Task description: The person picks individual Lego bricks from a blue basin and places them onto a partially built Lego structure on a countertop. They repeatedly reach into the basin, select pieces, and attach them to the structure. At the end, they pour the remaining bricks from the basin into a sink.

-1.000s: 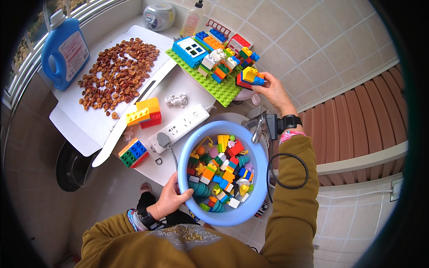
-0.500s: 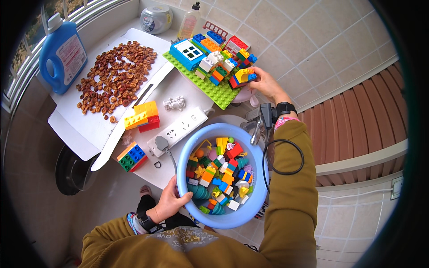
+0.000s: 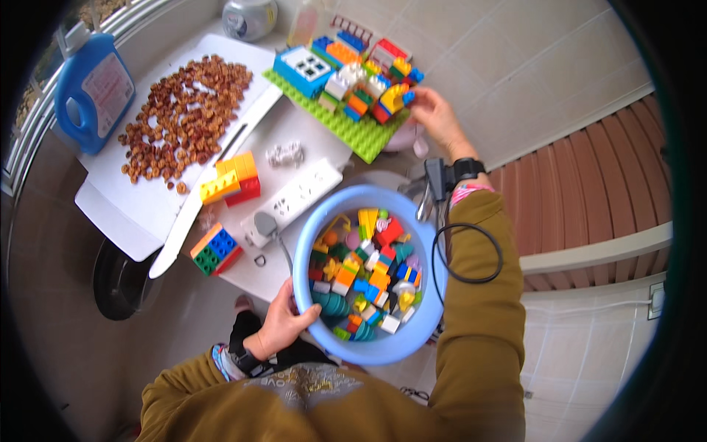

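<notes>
Upper centre, the green baseplate [image 3: 362, 146] is partly filled; your right hand [image 3: 436, 118] pinches a brick stack [image 3: 393, 100] there, your left hand [image 3: 283, 322] grips the basin [image 3: 375, 356], loose bricks [image 3: 379, 280] remaining inside.

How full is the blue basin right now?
Partly full: mixed toy blocks lie across the bottom of the blue basin, leaving its upper sides bare. The left hand grips its rim.
</notes>
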